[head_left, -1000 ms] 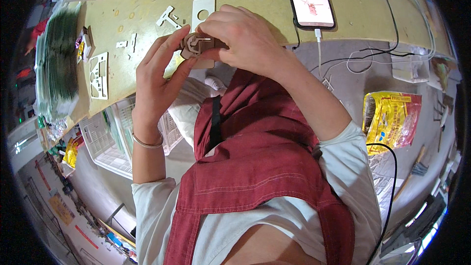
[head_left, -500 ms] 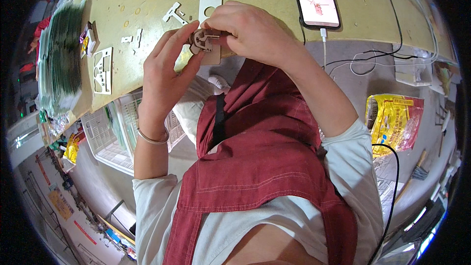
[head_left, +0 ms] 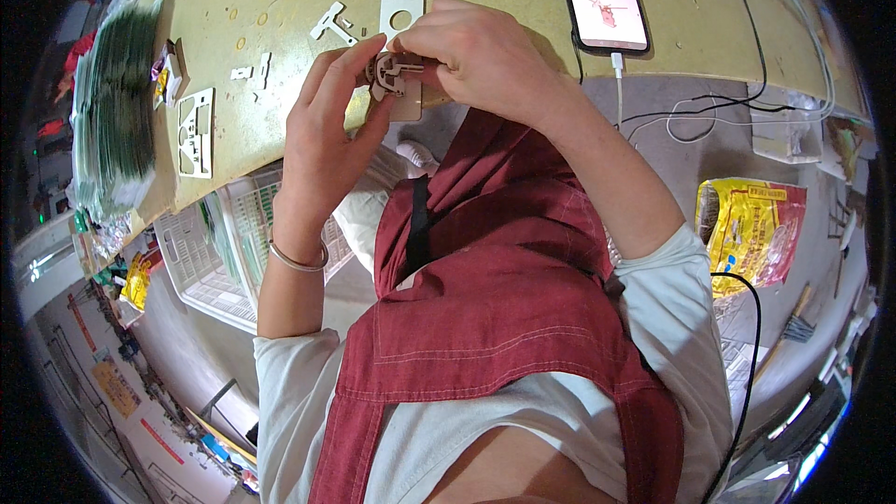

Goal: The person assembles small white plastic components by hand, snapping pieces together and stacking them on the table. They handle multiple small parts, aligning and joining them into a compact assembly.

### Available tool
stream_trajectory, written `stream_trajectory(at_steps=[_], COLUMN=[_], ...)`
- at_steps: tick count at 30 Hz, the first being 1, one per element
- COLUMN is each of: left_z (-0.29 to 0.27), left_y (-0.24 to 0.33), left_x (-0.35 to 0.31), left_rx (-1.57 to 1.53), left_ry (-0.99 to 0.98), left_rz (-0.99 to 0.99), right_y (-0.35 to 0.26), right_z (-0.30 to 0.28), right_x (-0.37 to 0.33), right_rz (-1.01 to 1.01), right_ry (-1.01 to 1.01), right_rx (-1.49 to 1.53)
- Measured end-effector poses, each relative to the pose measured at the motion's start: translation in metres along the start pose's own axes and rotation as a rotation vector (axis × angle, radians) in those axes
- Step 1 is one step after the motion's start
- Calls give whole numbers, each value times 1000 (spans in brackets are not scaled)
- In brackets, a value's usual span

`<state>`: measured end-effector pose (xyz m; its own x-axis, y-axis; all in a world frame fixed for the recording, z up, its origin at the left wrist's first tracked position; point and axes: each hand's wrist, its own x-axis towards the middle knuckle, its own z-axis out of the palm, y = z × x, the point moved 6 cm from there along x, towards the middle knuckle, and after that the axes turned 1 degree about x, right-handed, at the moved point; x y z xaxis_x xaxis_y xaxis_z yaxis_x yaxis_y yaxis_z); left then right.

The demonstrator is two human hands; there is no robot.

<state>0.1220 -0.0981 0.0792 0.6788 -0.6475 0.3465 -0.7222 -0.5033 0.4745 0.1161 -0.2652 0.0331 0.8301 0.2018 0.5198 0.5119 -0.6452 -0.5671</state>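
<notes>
Between my hands, over the near edge of the table, is a small wooden model assembly (head_left: 394, 77) with curved and slotted flat pieces. My left hand (head_left: 329, 110) closes on its left side with thumb and fingers. From the right, my right hand (head_left: 471, 54) pinches the assembly, its fingertips partly hidden behind the pieces. A pale flat board with a round hole (head_left: 403, 2) lies just beyond the hands. Left of that board rests a T-shaped wooden piece (head_left: 333, 24), with tiny bits beside it.
Small wooden parts (head_left: 264, 71) and a cut-out wooden frame sheet (head_left: 196, 134) lie on the table (head_left: 280, 0) at left. A tall stack of clear-sleeved sheets (head_left: 117, 112) stands at the left edge. A phone (head_left: 602, 0) with a charging cable lies right. White crates (head_left: 201, 257) sit below.
My left hand has shifted slightly right, and the model assembly has turned a little between my fingers. My right hand stays nearly in place.
</notes>
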Motion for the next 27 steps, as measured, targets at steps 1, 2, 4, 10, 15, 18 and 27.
stream_trajectory(at_steps=[1, 2, 4, 10, 15, 18, 27], left_z=[1, 2, 2, 1, 3, 2, 1], left_y=[-2, -3, -3, -9, -13, -13, -19], left_x=[-1, -1, -2, -3, -2, -4, -7], left_rx=[-15, -31, -43, -135, -188, -188, -203], left_ry=[0, 0, -15, -21, -32, -1, -45], left_rz=[-6, -12, -6, -5, -2, 37, 59], right_y=[0, -1, 0, -2, -5, -9, -20], right_z=[0, 0, 0, -1, -4, -6, -9], right_x=[0, 0, 0, 2, 3, 3, 7], right_rz=[-6, -11, -3, 11, -9, 16, 28], right_ry=[3, 6, 0, -72, -117, -139, -213], right_rx=[3, 5, 26, 2, -22, 2, -112])
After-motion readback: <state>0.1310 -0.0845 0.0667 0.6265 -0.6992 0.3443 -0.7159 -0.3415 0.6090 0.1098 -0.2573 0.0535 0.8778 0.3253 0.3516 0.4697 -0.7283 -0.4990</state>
